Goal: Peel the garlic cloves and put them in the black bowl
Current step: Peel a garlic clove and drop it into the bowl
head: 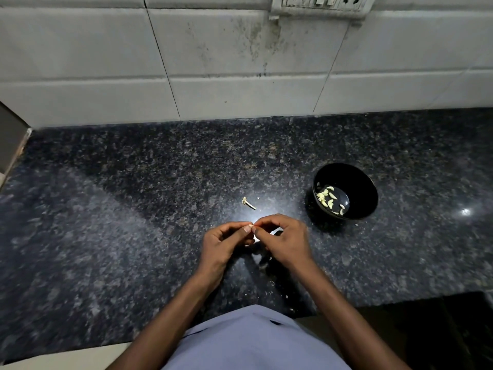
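Note:
My left hand [222, 244] and my right hand [284, 241] meet over the dark granite counter [133, 209], fingertips together. Both pinch a small pale garlic clove [250, 225] between thumbs and forefingers; most of the clove is hidden by the fingers. To the right stands the black bowl [365, 182], holding several peeled pale cloves [329, 200] on its floor. The bowl is about a hand's width from my right hand.
A garlic stem piece [248, 203] and a tiny skin fleck [258, 198] lie on the counter beyond my hands. Scraps of skin [277, 232] lie under my right hand. A white tiled wall [240, 76] backs the counter, with a socket strip [322, 2].

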